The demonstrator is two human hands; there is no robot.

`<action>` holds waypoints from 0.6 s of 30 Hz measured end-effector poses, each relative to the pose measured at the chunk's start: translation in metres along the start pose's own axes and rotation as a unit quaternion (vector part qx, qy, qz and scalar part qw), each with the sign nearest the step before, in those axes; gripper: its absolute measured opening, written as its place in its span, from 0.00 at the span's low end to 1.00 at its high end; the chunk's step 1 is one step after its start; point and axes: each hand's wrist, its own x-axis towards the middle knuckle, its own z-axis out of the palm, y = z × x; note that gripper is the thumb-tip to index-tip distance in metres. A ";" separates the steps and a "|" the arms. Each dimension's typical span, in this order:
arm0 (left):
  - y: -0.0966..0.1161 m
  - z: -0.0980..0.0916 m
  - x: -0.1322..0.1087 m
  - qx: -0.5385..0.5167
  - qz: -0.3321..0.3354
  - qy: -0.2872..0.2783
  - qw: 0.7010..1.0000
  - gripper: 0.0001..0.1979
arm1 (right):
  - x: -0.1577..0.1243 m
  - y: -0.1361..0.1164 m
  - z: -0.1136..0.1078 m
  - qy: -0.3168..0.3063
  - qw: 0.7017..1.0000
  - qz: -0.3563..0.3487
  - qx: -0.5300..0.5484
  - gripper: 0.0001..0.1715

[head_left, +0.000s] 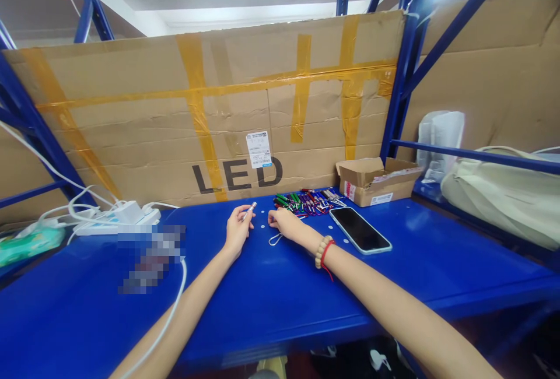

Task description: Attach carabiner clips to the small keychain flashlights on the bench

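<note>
Left hand: the left hand (237, 232) pinches a tube (251, 210) between thumb and fingers, raised over the counter (245, 303).
Right hand: the right hand (287, 223) has its fingers curled downward; whether they grip anything, I cannot tell.
Tube to right hand: the tube lies to the right hand's left, a short gap between them; the left hand has it.
Tube axis: slanting, upper end leaning right and toward the cardboard (153, 146).
Tube looks: slim, short, pale and silvery with a pinkish tint; most of its lower part is hidden by the fingers.
Cord: a pale loop (275, 240) lies just below the right hand's fingers; whether it joins something in that hand, I cannot tell.
Pile: slim shiny pieces (308, 202) in green, red, purple and silver, just beyond the right hand, the nearer of the two.
Phone: the phone (361, 231) lies flat, right of the pile, dark screen up.
Box: the open box (378, 183) stands behind the phone.
</note>
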 end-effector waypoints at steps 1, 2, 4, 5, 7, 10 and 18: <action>0.000 0.000 0.000 0.004 -0.001 -0.003 1.000 0.21 | 0.000 0.000 0.000 -0.001 1.000 0.003 0.002 0.05; 0.001 0.000 -0.001 0.008 -0.002 -0.005 1.000 0.22 | 0.000 0.000 -0.001 -0.001 1.000 0.006 0.003 0.05; 0.001 0.000 -0.001 0.014 0.000 -0.009 1.000 0.23 | -0.001 0.000 -0.002 -0.002 1.000 0.011 0.005 0.05; 0.001 0.000 -0.002 0.015 0.002 -0.011 1.000 0.23 | -0.001 0.000 -0.003 -0.002 1.000 0.011 0.006 0.05; 0.001 0.002 -0.003 0.017 0.005 -0.015 1.000 0.23 | -0.002 0.000 -0.004 -0.002 1.000 0.009 0.011 0.06; 0.002 0.004 -0.004 0.017 0.003 -0.024 1.000 0.22 | -0.003 0.000 -0.005 0.001 1.000 0.010 0.016 0.07; 0.001 0.005 -0.005 0.015 0.003 -0.021 1.000 0.20 | -0.006 -0.006 -0.008 0.011 0.999 0.034 -0.004 0.09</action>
